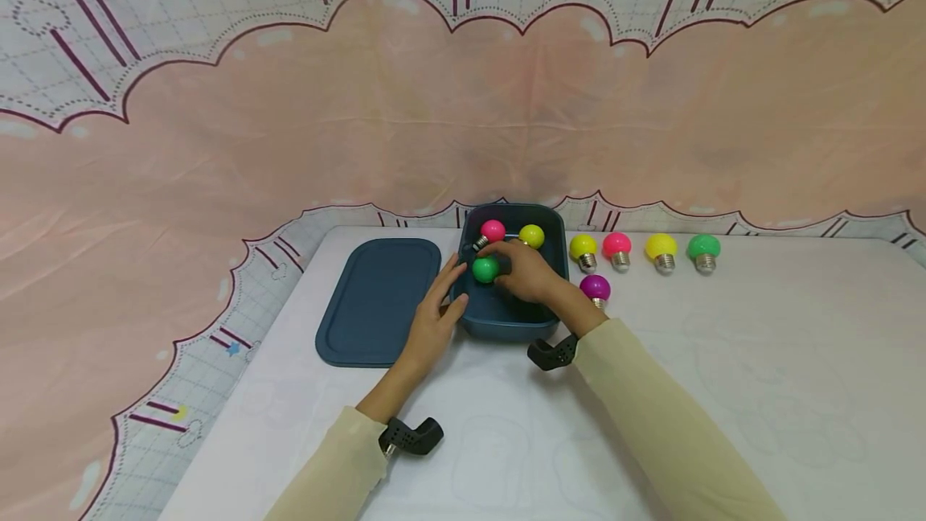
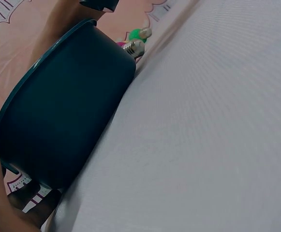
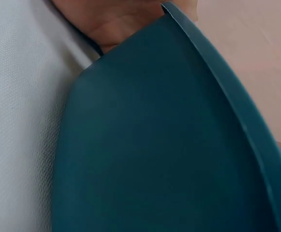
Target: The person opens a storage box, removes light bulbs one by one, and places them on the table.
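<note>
My right hand [image 1: 524, 270] reaches into the dark blue box [image 1: 553, 225], fingers curled round the green bulb [image 1: 485, 268] at its near left. My left hand [image 1: 436, 313] rests with straight fingers against the box's left wall. The lid [image 1: 376, 300] lies just left; I see five bulbs right.

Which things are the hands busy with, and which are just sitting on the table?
Busy with:
- green bulb, held by the right hand
- blue box, steadied by the left hand
- pink bulb and yellow bulb inside the box

Just sitting:
- lid
- purple bulb
</note>
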A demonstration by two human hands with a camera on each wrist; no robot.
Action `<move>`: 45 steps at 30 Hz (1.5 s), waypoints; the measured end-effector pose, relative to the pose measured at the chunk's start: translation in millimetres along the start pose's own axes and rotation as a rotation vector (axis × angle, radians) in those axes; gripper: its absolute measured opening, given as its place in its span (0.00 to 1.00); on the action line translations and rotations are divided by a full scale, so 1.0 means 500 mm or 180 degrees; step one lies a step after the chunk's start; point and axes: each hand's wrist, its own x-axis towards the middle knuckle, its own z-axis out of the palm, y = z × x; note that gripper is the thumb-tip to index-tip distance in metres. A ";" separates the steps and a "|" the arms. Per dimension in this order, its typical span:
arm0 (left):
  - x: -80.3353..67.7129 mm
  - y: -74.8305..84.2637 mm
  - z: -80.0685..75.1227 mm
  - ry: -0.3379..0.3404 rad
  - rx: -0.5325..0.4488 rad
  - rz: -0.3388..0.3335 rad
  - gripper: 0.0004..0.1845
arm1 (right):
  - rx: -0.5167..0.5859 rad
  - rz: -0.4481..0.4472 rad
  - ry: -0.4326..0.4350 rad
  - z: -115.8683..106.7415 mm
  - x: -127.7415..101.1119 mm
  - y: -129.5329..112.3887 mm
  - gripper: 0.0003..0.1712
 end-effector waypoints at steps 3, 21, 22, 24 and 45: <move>0.000 0.000 0.001 0.0016 -0.0028 0.0018 0.25 | 0.0061 -0.0028 -0.0019 -0.001 -0.001 -0.001 0.26; 0.000 0.000 0.001 0.0037 -0.0005 0.0072 0.24 | -0.0274 -0.0443 -0.0218 -0.006 -0.005 -0.016 0.24; 0.000 0.000 0.001 0.0035 -0.0008 0.0058 0.24 | -0.0287 -0.0483 -0.0242 -0.006 -0.005 -0.016 0.24; 0.000 0.001 0.001 0.0034 -0.0017 0.0045 0.25 | -0.0288 -0.0523 -0.0320 -0.005 -0.004 -0.018 0.24; 0.000 0.002 0.001 0.0017 0.0027 0.0049 0.25 | -0.0286 -0.0504 -0.0536 0.002 -0.008 -0.006 0.28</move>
